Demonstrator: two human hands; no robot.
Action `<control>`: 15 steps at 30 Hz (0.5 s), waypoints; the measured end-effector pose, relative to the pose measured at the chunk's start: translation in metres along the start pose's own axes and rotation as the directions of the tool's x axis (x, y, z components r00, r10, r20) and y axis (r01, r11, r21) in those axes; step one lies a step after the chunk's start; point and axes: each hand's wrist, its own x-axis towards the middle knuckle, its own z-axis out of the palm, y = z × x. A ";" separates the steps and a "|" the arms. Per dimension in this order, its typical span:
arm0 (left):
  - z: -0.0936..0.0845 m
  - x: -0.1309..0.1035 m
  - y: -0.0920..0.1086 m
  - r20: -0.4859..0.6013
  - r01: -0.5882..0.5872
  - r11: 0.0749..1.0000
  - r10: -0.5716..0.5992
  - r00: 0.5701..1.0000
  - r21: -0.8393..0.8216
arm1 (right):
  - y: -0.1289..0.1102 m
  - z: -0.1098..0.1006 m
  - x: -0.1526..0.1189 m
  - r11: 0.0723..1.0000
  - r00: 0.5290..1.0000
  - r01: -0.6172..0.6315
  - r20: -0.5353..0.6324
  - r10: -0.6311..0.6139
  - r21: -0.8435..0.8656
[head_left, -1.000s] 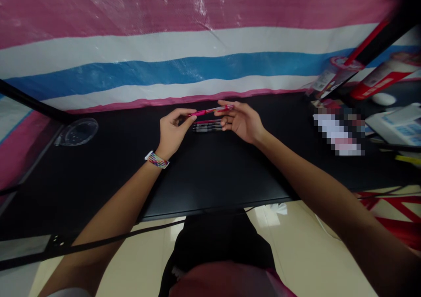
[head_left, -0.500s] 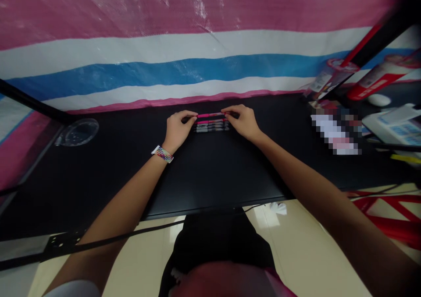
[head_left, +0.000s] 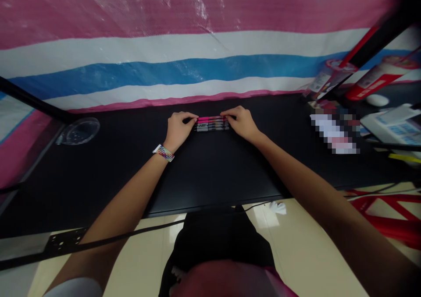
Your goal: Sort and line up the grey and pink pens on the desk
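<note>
A pink pen (head_left: pixel 209 118) lies crosswise at the back of a row of pens, its two ends between my hands. My left hand (head_left: pixel 179 129) pinches the left end with thumb and forefinger; a patterned band circles that wrist. At the right end, my right hand (head_left: pixel 242 124) pinches in the same way. Directly in front of the pink pen, several dark and clear pens (head_left: pixel 212 127) lie side by side on the black table (head_left: pixel 213 170). My fingertips partly hide the ends of the row.
A clear round plastic lid (head_left: pixel 80 131) lies at the left. On the right stand a clear cup (head_left: pixel 329 80) and a red-and-white cup (head_left: pixel 378 79), near a white rounded object (head_left: pixel 377 100) and a pale box (head_left: pixel 397 124). A striped sheet (head_left: pixel 197 73) hangs behind the table.
Both hands have brought the pink pen slightly toward me, closing the gap to the row of pens. The pinching grips look the same.
</note>
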 end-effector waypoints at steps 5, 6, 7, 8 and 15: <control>-0.001 -0.001 0.002 -0.041 -0.018 1.000 0.017 0.999 -0.019 | 0.000 -0.001 0.000 0.999 0.999 0.036 -0.028 -0.037 -0.012; -0.001 -0.001 0.003 -0.046 -0.016 0.999 0.014 0.999 -0.039 | 0.000 -0.001 0.001 0.999 0.997 0.037 -0.068 -0.037 0.001; -0.001 -0.001 0.005 -0.049 -0.009 0.998 0.005 0.999 -0.067 | 0.001 -0.001 0.001 0.999 0.993 0.029 -0.118 -0.026 0.024; -0.001 -0.001 0.006 -0.052 0.003 0.994 -0.009 0.999 -0.108 | 0.001 0.000 0.001 0.998 0.985 0.012 -0.171 -0.002 0.057; 0.017 -0.007 0.011 -0.077 0.095 0.932 -0.129 0.989 -0.351 | -0.001 0.020 -0.004 0.948 0.935 -0.146 -0.273 0.225 0.284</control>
